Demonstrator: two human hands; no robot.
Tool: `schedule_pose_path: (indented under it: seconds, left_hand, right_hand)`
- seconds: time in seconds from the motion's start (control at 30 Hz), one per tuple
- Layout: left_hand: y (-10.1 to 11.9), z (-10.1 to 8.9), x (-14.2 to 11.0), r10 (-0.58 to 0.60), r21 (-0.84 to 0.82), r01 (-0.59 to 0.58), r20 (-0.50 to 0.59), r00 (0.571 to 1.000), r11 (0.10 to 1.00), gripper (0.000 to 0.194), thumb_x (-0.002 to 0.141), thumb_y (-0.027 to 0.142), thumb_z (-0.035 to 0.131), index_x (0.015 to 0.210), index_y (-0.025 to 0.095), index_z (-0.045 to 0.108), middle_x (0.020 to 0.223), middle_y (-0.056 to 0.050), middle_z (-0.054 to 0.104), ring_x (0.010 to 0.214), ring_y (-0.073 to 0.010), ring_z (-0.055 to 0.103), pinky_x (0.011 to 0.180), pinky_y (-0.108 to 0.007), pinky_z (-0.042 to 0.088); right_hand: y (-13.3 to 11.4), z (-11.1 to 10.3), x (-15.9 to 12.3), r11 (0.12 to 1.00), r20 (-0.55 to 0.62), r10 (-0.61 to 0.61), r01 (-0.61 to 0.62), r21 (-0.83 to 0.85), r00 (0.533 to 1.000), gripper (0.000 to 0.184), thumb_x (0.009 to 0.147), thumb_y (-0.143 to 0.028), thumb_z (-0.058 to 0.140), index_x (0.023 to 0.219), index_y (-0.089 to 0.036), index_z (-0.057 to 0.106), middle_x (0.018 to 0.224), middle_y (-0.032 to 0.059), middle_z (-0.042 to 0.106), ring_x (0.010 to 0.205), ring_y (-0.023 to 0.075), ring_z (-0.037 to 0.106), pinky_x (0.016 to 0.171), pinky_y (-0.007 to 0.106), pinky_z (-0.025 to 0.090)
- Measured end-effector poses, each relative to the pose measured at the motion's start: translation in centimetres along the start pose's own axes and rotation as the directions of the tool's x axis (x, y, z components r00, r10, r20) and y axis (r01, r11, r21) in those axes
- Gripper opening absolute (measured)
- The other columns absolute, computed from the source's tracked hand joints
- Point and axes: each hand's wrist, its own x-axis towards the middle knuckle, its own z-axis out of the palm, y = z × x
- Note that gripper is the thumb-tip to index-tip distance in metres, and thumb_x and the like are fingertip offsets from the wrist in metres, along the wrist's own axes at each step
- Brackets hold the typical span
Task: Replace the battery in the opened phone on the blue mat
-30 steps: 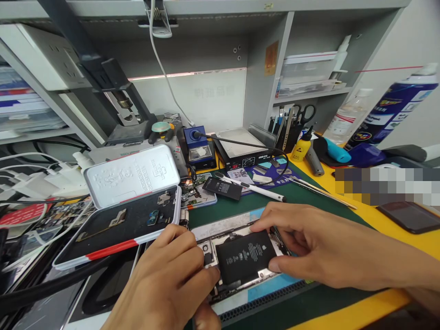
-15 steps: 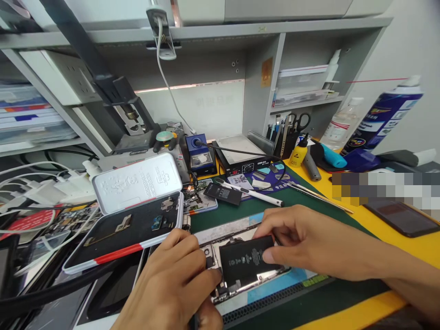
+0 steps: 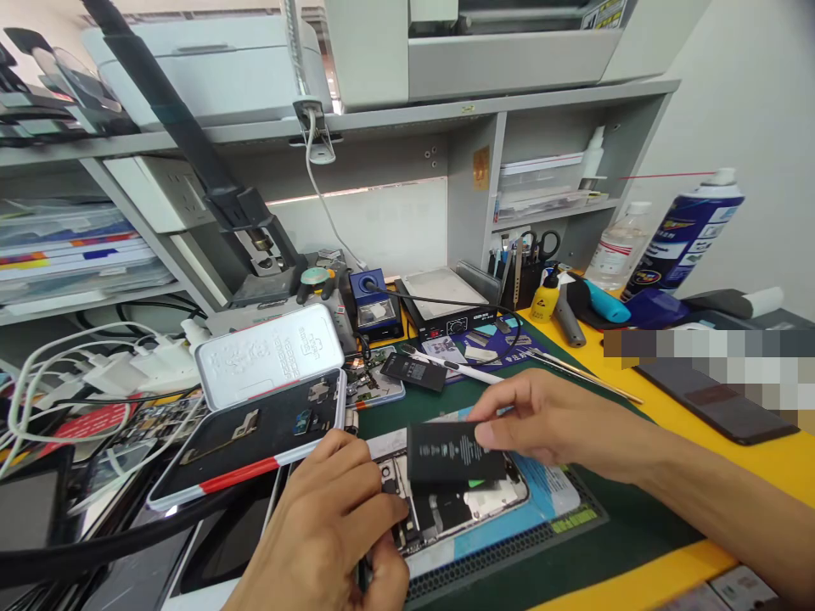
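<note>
My right hand [image 3: 535, 416] pinches the right end of a flat black phone battery [image 3: 446, 454] between thumb and fingers. The battery is raised over an opened phone [image 3: 471, 509], whose silvery inside and dark components show below it. My left hand [image 3: 331, 526] is closed over the phone's left end, with its index finger on the inner parts there; its fingers hide that end. The phone lies on a blue and white pad [image 3: 548, 492] on the green mat. Behind the hands lies a second black battery [image 3: 413, 371] near a white pen-like screwdriver [image 3: 462, 369].
An open tin case [image 3: 255, 428] with small phone parts stands at the left, beside stacked phones and white chargers [image 3: 140, 365]. At the back are a black-fronted control box [image 3: 452, 318], a yellow bottle [image 3: 544, 297] and a spray can [image 3: 688, 229]. A dark phone [image 3: 713, 403] lies at the right.
My right hand has raised the battery out of the phone's body, showing the space beneath it. My left hand stays at the phone's left end. The camera view has tilted upward.
</note>
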Motion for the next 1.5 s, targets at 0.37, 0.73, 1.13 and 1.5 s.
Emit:
schedule_pose_path:
  seconds: [0.37,0.73,1.13,1.5]
  left_hand:
    - [1.1,1.2,1.4,-0.31,-0.276,0.323,0.093,0.946,0.905,0.029,0.102,0.023,0.047,0.124,0.027,0.066,0.074,0.0,0.065,0.059,-0.0146,0.063,0.044,-0.024,0.053]
    - [0.8,-0.5,6.1,-0.169,-0.421,0.37,0.442,0.881,0.828,0.041,0.107,0.027,0.028,0.085,0.022,0.062,0.063,0.002,0.046,0.049,-0.0107,0.039,0.04,-0.024,0.034]
    - [-0.6,-0.4,4.7,-0.176,-0.258,0.301,0.414,0.893,0.918,0.029,0.103,0.029,0.044,0.107,0.03,0.073,0.079,0.0,0.067,0.061,-0.0142,0.059,0.048,-0.026,0.05]
    - [-0.3,-0.7,3.4,-0.139,-0.116,0.175,0.268,0.954,0.978,0.039,0.084,0.02,0.066,0.122,0.03,0.069,0.097,-0.002,0.071,0.065,-0.0152,0.066,0.048,-0.025,0.055]
  right_hand:
    - [-0.4,1.6,-0.5,0.966,0.044,-0.03,0.018,0.257,0.999,0.024,0.077,-0.032,0.082,0.089,-0.023,0.064,0.059,-0.0077,0.056,0.044,0.0072,0.043,0.042,0.023,0.021]
    - [-1.6,-0.4,-1.6,0.976,-0.036,-0.197,0.193,-0.103,0.98,0.038,0.084,-0.06,0.069,0.083,-0.022,0.073,0.057,0.0001,0.063,0.045,0.0133,0.044,0.048,0.028,0.033]
    - [-0.1,-0.1,-0.8,0.987,-0.012,-0.123,0.121,-0.101,0.992,0.022,0.088,-0.042,0.071,0.095,-0.021,0.076,0.053,-0.0023,0.058,0.042,0.0104,0.044,0.041,0.022,0.031]
    - [-1.2,0.3,-0.8,0.994,-0.064,-0.023,0.016,-0.108,0.998,0.026,0.087,-0.043,0.073,0.097,-0.019,0.075,0.051,-0.0025,0.059,0.041,0.0103,0.043,0.042,0.023,0.031]
